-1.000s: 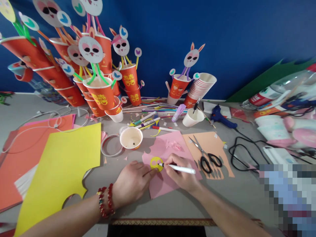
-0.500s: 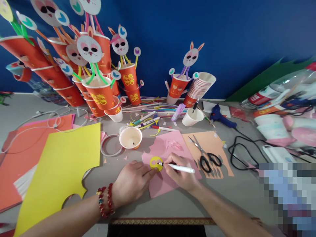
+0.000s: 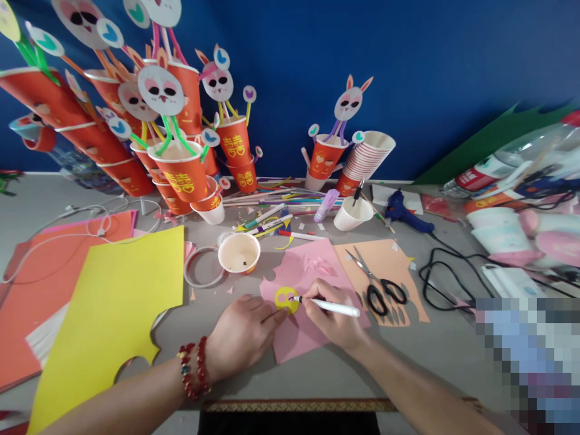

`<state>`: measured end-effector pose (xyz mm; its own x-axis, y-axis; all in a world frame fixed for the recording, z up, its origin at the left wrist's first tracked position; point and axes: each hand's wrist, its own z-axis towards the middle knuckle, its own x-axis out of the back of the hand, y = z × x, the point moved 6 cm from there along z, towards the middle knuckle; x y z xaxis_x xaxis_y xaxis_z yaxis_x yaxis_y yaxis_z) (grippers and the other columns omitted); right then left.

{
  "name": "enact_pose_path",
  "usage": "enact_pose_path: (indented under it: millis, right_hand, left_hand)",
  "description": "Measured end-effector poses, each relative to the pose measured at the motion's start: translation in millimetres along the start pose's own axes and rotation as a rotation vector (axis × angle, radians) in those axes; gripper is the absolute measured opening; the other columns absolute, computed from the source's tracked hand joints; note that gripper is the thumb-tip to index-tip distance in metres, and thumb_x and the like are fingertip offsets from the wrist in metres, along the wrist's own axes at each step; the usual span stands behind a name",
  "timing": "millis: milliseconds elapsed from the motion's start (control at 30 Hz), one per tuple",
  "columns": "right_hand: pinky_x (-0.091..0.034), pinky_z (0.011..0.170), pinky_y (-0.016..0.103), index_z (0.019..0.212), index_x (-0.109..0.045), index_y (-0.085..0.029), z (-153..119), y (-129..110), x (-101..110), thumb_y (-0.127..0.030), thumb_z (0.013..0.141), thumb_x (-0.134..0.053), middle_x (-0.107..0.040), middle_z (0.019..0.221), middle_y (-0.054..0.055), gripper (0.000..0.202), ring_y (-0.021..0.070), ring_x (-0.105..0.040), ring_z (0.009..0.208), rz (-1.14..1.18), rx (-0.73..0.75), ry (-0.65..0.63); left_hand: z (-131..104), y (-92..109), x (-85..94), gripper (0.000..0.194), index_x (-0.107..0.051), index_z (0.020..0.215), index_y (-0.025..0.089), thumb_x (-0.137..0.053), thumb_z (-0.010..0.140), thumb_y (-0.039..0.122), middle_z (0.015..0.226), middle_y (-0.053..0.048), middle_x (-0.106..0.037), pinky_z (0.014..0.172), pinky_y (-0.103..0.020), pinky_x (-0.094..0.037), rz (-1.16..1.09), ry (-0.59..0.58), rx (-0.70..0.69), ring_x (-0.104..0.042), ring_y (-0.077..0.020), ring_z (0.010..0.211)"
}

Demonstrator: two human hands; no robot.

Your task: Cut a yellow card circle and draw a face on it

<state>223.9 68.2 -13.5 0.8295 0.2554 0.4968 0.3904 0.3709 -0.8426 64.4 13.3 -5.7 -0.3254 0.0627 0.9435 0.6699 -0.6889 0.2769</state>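
Note:
A small yellow paper disc (image 3: 284, 293) with two pink ovals lies on a pink sheet (image 3: 290, 338). My left hand (image 3: 247, 332) rests beside it, fingers together, a fingertip pressing on the disc's lower edge; it grips nothing. My right hand (image 3: 333, 317) is closed around a white marker (image 3: 338, 308), whose dark tip meets the disc at its right oval. Pink scraps (image 3: 318, 266) lie higher on the pink sheet. To the right, black-handled scissors (image 3: 371, 277) rest on a peach sheet (image 3: 389, 254).
Yellow paper (image 3: 131, 284) and orange sheets (image 3: 58, 260) lie at left. A paper bowl (image 3: 239, 254) and tape ring (image 3: 199, 281) stand near my left hand. Behind are red cups (image 3: 183, 175) with rabbit figures, markers (image 3: 265, 215), a white cup (image 3: 353, 214) and a blue glue gun (image 3: 405, 214).
The marker and my right hand have shifted very slightly at the disc. My left hand stays in place.

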Motion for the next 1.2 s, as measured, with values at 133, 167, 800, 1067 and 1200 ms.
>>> enact_pose_path:
  millis: [133, 167, 800, 1067, 1200]
  right_hand:
    - [-0.038, 0.049, 0.022, 0.074, -0.051, -0.023, 0.1, 0.0, -0.7, -0.022, 0.090, -0.053, -0.056, 0.060, -0.004, 0.016, 0.0118, -0.051, 0.051, 0.012, -0.006, -0.011]
    - [-0.038, 0.050, 0.022, 0.074, -0.051, -0.023, 0.1, 0.2, -1.2, -0.022, 0.090, -0.053, -0.056, 0.060, -0.004, 0.016, 0.0118, -0.051, 0.051, 0.011, -0.010, -0.019]
    - [-0.035, 0.049, 0.023, 0.072, -0.050, -0.023, 0.4, -0.4, 0.1, -0.019, 0.089, -0.052, -0.050, 0.058, -0.005, 0.017, 0.0112, -0.047, 0.049, 0.019, -0.017, 0.005]
    - [-0.036, 0.049, 0.023, 0.071, -0.051, -0.023, -0.5, 0.6, 1.2, -0.019, 0.089, -0.053, -0.051, 0.059, -0.005, 0.018, 0.0111, -0.048, 0.050, 0.024, 0.008, 0.036]
    - [-0.036, 0.050, 0.022, 0.072, -0.050, -0.023, -1.5, 2.3, -0.6, -0.018, 0.089, -0.052, -0.051, 0.059, -0.005, 0.018, 0.0109, -0.048, 0.051, 0.033, 0.005, 0.020]
  left_hand:
    - [-0.2, 0.3, 0.1, 0.031, -0.059, 0.124, 0.015, -0.045, 0.097, 0.015, 0.084, -0.006, -0.068, 0.061, -0.036, -0.044, 0.006, -0.002, -0.003, -0.063, -0.0221, 0.073]
    - [-0.3, 0.4, 0.0, 0.031, -0.059, 0.124, 0.015, -0.045, 0.097, 0.015, 0.084, -0.006, -0.068, 0.061, -0.036, -0.044, 0.008, 0.000, -0.005, -0.063, -0.0219, 0.073]
    - [0.1, 0.2, 0.1, 0.029, -0.059, 0.123, 0.015, -0.046, 0.097, 0.015, 0.087, -0.004, -0.070, 0.060, -0.037, -0.041, 0.002, -0.010, 0.001, -0.063, -0.0227, 0.072]
    - [-0.3, -0.4, -1.7, 0.029, -0.058, 0.123, 0.016, -0.046, 0.097, 0.016, 0.086, -0.004, -0.070, 0.060, -0.037, -0.041, 0.007, -0.019, 0.001, -0.064, -0.0225, 0.073]
    - [-0.5, -0.6, -1.8, 0.029, -0.058, 0.124, 0.016, -0.045, 0.097, 0.016, 0.086, -0.004, -0.070, 0.061, -0.037, -0.040, 0.011, -0.014, 0.003, -0.063, -0.0225, 0.073]
